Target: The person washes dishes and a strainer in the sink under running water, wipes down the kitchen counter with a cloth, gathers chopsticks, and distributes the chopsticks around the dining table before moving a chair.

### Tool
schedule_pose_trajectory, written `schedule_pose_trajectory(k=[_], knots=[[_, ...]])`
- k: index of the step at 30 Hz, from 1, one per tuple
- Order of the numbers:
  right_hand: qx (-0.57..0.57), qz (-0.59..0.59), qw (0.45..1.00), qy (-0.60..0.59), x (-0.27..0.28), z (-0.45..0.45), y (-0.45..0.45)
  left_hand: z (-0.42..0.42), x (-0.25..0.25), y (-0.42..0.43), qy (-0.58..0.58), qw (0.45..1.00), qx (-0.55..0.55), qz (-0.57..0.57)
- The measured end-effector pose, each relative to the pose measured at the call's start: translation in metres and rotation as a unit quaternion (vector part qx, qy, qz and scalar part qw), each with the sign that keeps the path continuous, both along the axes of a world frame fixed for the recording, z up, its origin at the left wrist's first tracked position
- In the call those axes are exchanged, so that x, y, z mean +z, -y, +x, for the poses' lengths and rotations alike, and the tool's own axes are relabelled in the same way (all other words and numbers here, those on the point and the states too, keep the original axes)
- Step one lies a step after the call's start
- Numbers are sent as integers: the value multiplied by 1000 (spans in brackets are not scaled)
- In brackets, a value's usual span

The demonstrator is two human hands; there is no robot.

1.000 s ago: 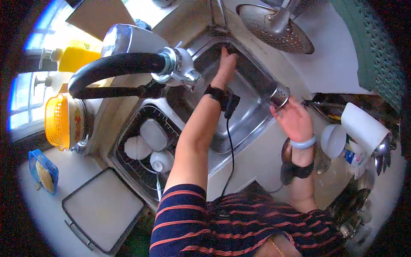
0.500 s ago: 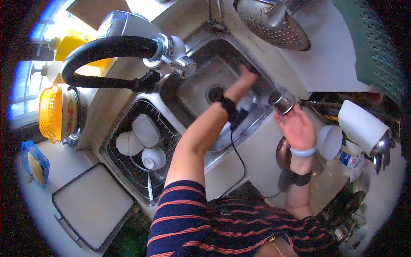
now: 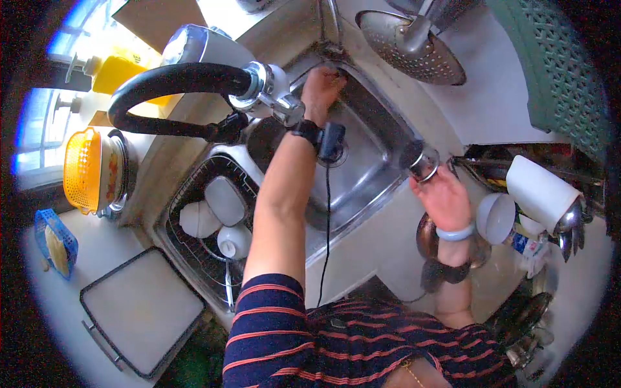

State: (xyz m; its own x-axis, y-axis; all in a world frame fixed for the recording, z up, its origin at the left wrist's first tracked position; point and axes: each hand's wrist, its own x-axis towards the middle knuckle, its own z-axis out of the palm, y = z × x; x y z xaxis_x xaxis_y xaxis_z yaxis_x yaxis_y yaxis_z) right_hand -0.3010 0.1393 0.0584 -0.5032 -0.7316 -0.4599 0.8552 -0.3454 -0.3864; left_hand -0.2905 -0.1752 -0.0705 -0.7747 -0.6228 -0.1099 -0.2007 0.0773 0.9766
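Observation:
My left hand (image 3: 321, 88) reaches into the far corner of the steel sink (image 3: 369, 139), fingers bent against the wall. Something small and dark shows at its fingertips; what it is I cannot make out. A strap with a black device and cable sits on that wrist, partly covering the drain (image 3: 337, 155). Over the sink's right rim, my right hand (image 3: 445, 197) grips a small shiny metal cup-like cylinder (image 3: 425, 163), its fingers around the near side. The black-hosed faucet (image 3: 278, 100) arches just left of my left hand.
Left of the sink, a dish rack (image 3: 184, 242) holds white bowls (image 3: 234, 242). A perforated metal skimmer (image 3: 414, 48) lies at the back right. Beside my right hand stand a white bowl (image 3: 497, 218) and a white utensil holder (image 3: 540, 194). A white tray (image 3: 142, 310) sits front left.
My left hand has moved from the sink's right wall to its far corner, up and left in view. The right hand keeps the metal cylinder, which is tilted slightly differently.

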Motion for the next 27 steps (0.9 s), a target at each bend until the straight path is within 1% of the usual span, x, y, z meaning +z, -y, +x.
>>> schedule_pose_trajectory(k=[1, 3, 4, 6, 7, 8, 9, 10, 11, 12, 13, 14, 16, 17, 19, 20, 21, 23, 24, 25, 27], knots=[[6, 15, 1000, 10, 1, 3, 5, -2, -4, 0, 1, 1000, 0, 0], [13, 27, 999, 24, -3, 8, 7, -7, -11, -1, 16, 995, -82, 52], [18, 33, 999, 34, -9, 11, 7, -18, -29, -9, 15, 995, -82, 49], [23, 36, 998, 40, -12, 12, 6, -56, -89, -42, 41, 998, 48, -7], [28, 30, 999, 32, -13, 13, 6, -66, -102, -48, 53, 992, 111, -36], [34, 27, 999, 26, -14, 14, 5, -58, -87, -50, 53, 992, 109, -36], [33, 29, 999, 27, -13, 15, 4, -41, -75, -55, 204, 960, 26, -190], [36, 37, 998, 22, -10, 15, 4, -25, -61, -56, 344, 876, -59, -334], [38, 44, 998, 17, -7, 15, 4, -13, -56, -54, 344, 876, -61, -334], [37, 45, 998, 18, -2, 15, 6, -1, -52, -49, 396, 744, -147, -518], [28, 51, 998, 17, 4, 15, 8, 9, -48, -44, 424, 565, -225, -671], [18, 56, 998, 17, 8, 16, 10, 15, -41, -36, 426, 561, -229, -672], [24, 40, 999, 12, 6, 15, 7, 25, -25, -17, 402, 476, -265, -736], [31, 27, 999, 3, 7, 14, 8, 34, -23, -9, 406, 472, -263, -737], [27, 27, 999, 7, 18, 16, 14, 53, -22, 4, 354, 325, -262, -837], [21, 32, 999, 10, 23, 18, 16, 70, -1, 2, 381, 282, -315, -822], [22, 29, 999, 11, 21, 18, 15, 84, 10, 0, 384, 279, -314, -822], [47, -22, 999, -5, 13, 18, 11, 110, 27, -3, 462, 322, -284, -776], [48, -26, 998, -4, 15, 21, 12, 125, 27, 1, 464, 319, -282, -777], [48, -11, 999, -1, 20, 23, 15, 141, 17, 11, 429, 443, -269, -739], [48, -1, 999, 3, 20, 24, 17, 174, -22, 31, 334, 667, -230, -625]])
